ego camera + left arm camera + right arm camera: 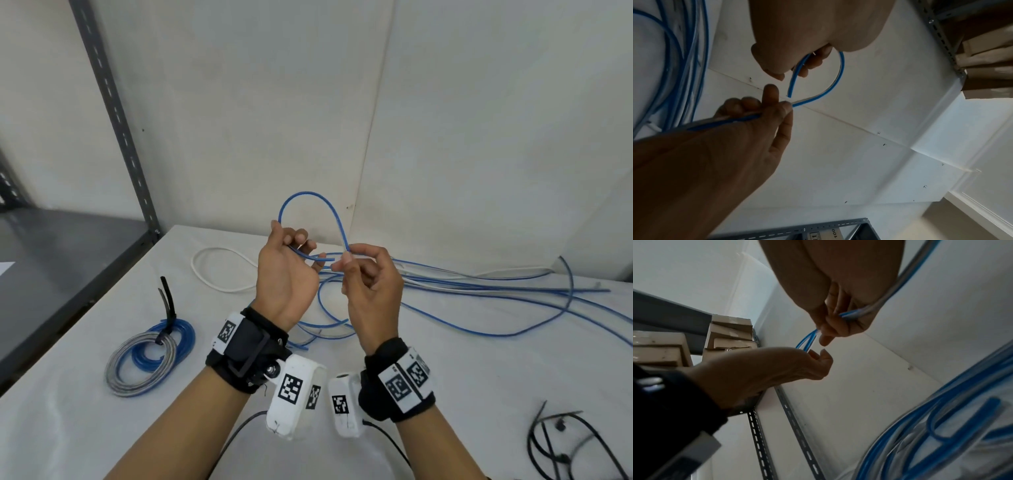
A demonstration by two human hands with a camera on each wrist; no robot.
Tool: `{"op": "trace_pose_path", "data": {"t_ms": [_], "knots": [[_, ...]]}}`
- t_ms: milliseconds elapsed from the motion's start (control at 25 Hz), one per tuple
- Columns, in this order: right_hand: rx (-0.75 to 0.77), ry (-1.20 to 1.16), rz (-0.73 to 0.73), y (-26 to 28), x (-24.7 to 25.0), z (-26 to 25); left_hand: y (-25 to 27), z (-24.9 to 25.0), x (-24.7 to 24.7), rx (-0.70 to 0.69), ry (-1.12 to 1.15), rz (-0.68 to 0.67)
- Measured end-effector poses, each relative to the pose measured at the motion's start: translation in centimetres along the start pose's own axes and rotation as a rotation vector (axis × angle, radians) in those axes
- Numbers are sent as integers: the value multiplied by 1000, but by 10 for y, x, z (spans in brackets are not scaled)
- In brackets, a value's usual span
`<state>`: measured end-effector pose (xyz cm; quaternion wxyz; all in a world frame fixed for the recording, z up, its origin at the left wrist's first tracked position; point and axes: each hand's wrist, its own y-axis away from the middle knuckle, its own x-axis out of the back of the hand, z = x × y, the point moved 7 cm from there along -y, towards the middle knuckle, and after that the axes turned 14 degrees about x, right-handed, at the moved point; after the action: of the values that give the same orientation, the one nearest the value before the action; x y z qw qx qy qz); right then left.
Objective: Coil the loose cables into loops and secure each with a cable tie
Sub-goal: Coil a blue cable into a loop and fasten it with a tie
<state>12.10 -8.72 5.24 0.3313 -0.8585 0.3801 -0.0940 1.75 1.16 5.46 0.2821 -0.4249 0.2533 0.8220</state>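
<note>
A thin blue cable (308,193) arches up in a single loop between my two hands above the white table (462,394). My left hand (294,245) holds the cable near its free end with curled fingers, and the short tip pokes out to the right. My right hand (346,260) pinches the other leg of the loop between thumb and forefinger. The left wrist view shows the loop (841,68) running from my left fingers (813,61) to the right hand's pinch (790,104). From the right hand the rest of the cable trails down to the loose cables (479,294).
A finished coil of blue and grey cable (147,363), bound with a black tie (168,305), lies at the left. A white cable (212,253) curves behind my left hand. Several black cable ties (565,445) lie at the front right. A grey metal rack (113,113) borders the table's left.
</note>
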Motion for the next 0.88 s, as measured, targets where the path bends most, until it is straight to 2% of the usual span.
{"op": "trace_pose_path", "data": {"t_ms": [120,280,360,440,560,640,720,760,880], "knots": [[-55,-71,-26,2,-6,1,1,2,-3,23,-24,-23],[-74,-104,141,-3,4,1,7,-15,-14,69,-93,-78],[-54,-111,185,-13,18,-2,6,-13,-18,40,-285,-85],[-12,-43,88,-27,35,-7,8,9,-18,-73,-610,-34],[20,143,-252,-37,41,-16,16,29,-22,-231,-1291,-34],[-20,185,-406,-32,33,-17,22,17,-24,-173,-1556,-114],[-37,199,-446,-28,26,-18,20,4,-18,-35,-1489,-123],[-47,169,-430,-27,24,-18,19,1,-15,-9,-1430,-103],[-74,62,-354,-25,23,-18,16,-3,-11,-18,-1381,-93]]}}
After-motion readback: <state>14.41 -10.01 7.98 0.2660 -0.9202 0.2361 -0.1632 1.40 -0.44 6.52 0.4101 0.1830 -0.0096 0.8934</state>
